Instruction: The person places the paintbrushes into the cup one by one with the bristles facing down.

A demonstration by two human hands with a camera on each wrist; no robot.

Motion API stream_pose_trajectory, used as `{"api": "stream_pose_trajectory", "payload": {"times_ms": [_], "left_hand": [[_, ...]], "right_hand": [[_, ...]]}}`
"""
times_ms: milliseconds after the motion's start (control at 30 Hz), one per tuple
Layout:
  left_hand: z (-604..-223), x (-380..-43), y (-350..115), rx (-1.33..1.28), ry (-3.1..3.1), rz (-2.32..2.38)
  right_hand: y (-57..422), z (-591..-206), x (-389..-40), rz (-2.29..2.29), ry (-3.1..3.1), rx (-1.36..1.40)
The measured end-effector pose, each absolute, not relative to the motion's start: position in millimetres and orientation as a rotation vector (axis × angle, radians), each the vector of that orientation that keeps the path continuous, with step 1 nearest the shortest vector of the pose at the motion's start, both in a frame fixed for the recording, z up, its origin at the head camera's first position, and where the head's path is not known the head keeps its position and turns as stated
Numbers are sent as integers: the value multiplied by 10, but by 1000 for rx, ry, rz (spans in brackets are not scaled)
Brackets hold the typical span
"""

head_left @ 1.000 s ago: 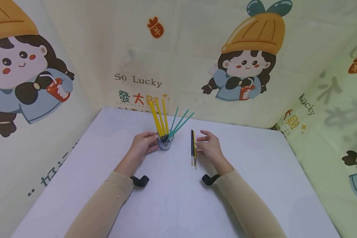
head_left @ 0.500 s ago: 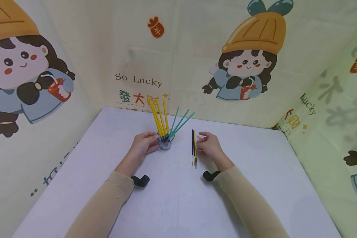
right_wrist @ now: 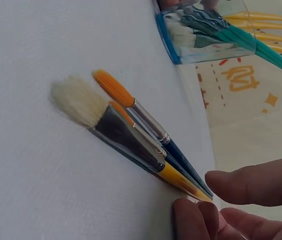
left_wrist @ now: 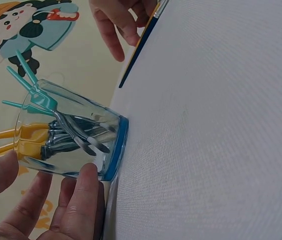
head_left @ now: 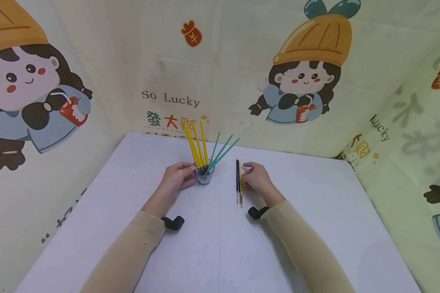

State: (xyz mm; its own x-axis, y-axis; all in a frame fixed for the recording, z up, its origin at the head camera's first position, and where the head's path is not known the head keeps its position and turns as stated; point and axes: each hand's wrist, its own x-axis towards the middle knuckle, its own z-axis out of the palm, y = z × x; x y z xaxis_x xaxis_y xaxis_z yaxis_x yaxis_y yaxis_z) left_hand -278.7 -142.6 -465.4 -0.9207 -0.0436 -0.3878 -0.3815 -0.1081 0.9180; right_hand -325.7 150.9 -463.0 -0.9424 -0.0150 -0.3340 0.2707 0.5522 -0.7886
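A clear cup with a blue base stands on the table, holding several yellow-handled paintbrushes and teal-handled paintbrushes, bristles down. My left hand rests against the cup's left side; in the left wrist view its fairly straight fingers touch the wall. To the right lie dark blue paintbrushes with orange bristles and a yellow paintbrush with pale bristles, side by side. My right hand is beside them, thumb and bent fingertips close around the handle ends, with a gap still between; contact is unclear.
The white table meets a printed cloth backdrop at the back and sides. Each wrist carries a black camera mount, the left mount and the right mount. The cup stands a short way left of the loose brushes.
My right hand has shifted slightly left towards the loose paintbrushes, and its fingers have bent inward. The left hand, the cup and the brushes have stayed in place.
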Motion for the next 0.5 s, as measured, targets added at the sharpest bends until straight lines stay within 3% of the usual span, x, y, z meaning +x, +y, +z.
{"api": "stream_pose_trajectory", "payload": {"times_ms": [500], "left_hand": [[-4662, -2784, -1424, -489, 1921, 2132]], "right_hand": [[1457, -4608, -3318, -1165, 2558, 237]]}}
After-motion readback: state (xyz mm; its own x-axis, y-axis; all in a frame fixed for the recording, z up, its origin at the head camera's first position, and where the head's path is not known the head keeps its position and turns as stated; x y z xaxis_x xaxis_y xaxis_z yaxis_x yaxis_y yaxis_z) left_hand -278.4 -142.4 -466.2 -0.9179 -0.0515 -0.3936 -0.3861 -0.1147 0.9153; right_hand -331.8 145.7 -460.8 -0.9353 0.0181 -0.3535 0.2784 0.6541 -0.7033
